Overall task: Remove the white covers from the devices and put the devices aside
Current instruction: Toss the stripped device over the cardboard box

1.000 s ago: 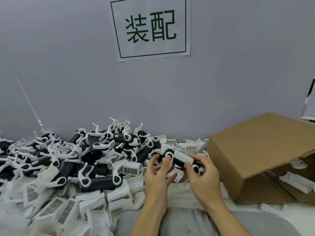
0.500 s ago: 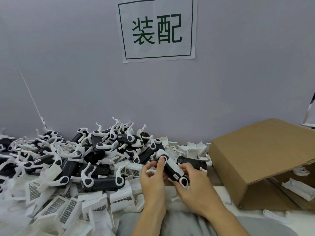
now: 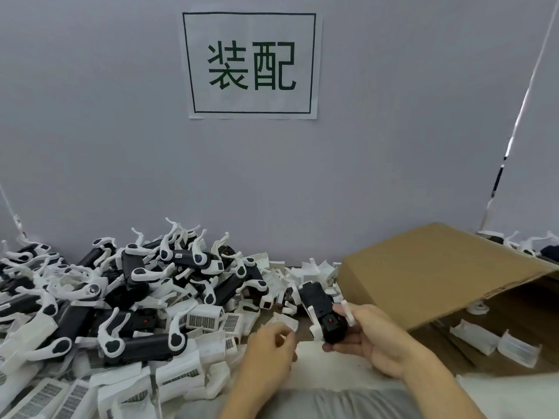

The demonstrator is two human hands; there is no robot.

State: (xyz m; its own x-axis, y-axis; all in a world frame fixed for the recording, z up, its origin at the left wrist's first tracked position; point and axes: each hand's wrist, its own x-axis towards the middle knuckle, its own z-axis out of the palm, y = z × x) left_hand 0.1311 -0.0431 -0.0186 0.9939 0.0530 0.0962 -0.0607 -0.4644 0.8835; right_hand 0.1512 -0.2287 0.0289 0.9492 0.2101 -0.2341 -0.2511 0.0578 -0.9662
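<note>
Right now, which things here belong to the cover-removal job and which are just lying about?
Job: device held by right hand; left hand; pile of devices; loose white covers.
Lying about: cardboard box; wall sign.

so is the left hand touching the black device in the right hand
Apart. The head view shows bare surface between the left hand and the black device gripped by the right hand.

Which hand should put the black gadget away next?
Probably the right hand. Its fingers already grip the black device, so it could simply set it aside. The left hand is apart from the device, fingers curled; whether it holds a small white piece is unclear.
</note>
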